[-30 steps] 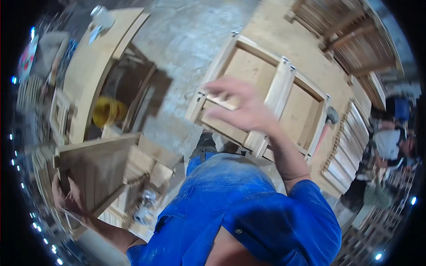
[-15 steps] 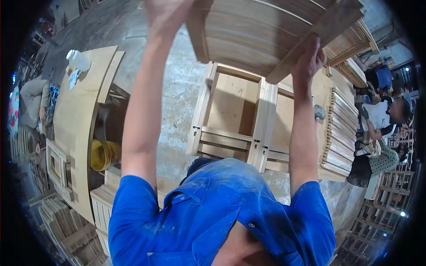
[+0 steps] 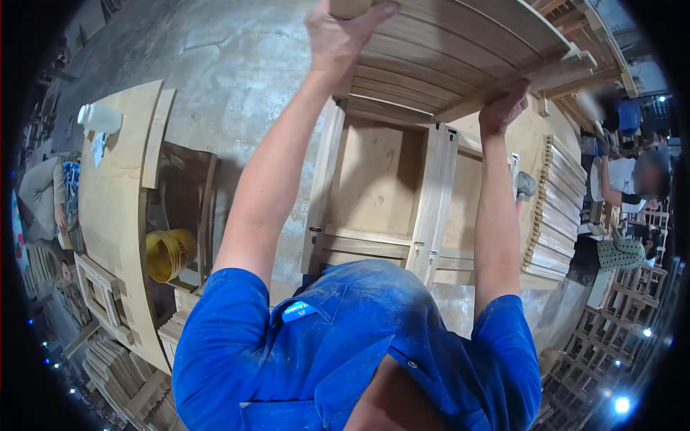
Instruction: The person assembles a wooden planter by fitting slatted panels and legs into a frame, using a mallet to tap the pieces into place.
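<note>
A slatted wooden panel [image 3: 438, 61] with thicker end rails is held up at the top of the view, tilted, between my two hands. My left hand [image 3: 338, 36] is closed on its left rail, the thumb lying along the wood. My right hand [image 3: 507, 108] grips the right rail from below, with some fingers hidden behind it. Beneath the panel, a wooden frame [image 3: 425, 194] with recessed plywood panels lies flat and has dark metal fittings in its rails. A mallet [image 3: 525, 185] lies right of my right forearm.
Grooved wooden strips [image 3: 557, 208] lie in a row at the right. A left bench [image 3: 118, 172] carries a white bottle [image 3: 100, 118]. A yellow bucket [image 3: 171, 253] stands beside it. Slatted pieces are stacked at upper right. Other people work at both sides.
My left hand has moved right and down along with the panel's left end, so the panel has turned. My right hand stays on its rail, slightly lower.
</note>
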Tool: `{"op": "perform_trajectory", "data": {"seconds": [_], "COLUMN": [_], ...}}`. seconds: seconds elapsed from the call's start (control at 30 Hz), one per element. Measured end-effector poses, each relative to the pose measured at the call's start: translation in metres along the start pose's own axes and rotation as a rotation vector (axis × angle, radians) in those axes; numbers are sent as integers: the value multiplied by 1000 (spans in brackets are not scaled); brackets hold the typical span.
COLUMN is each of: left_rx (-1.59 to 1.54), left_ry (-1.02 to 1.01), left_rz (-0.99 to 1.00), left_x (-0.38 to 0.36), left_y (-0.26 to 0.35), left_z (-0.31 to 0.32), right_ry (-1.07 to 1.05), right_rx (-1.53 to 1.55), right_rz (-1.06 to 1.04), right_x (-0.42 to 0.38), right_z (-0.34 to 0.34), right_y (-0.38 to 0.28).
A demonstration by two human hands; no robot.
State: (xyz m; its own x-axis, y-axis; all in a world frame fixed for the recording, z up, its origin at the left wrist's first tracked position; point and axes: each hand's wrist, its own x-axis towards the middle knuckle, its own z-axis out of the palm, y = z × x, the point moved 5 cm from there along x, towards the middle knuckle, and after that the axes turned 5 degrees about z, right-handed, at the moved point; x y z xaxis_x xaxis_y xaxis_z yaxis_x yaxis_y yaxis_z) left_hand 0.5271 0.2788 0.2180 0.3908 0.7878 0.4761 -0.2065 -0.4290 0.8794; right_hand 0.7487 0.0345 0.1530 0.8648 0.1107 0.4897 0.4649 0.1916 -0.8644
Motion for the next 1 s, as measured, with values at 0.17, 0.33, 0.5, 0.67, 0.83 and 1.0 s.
{"op": "perform_trajectory", "data": {"seconds": [0.17, 0.33, 0.5, 0.67, 0.83, 1.0], "left_rx": [-59, -147, -129, -140, -49, -89], "left_ry": [133, 117, 159, 115, 92, 95], "left_rz": [-39, 152, 153, 180, 124, 152], "left_x": [5, 9, 6, 3, 2, 7], "left_y": [-15, -22, -16, -2, 11, -6], "left_z": [15, 9, 9, 13, 10, 11], "right_ry": [24, -331, 81, -25, -264, -134], "right_rx": [-63, -309, -1399, -1424, -1313, -932], "right_rz": [-118, -35, 383, 615, 644, 411], "right_x": [5, 2, -58, -108, -52, 28], "right_z": [1, -47, -313, -395, -384, -302], "right_y": [3, 9, 49, 111, 69, -122]}}
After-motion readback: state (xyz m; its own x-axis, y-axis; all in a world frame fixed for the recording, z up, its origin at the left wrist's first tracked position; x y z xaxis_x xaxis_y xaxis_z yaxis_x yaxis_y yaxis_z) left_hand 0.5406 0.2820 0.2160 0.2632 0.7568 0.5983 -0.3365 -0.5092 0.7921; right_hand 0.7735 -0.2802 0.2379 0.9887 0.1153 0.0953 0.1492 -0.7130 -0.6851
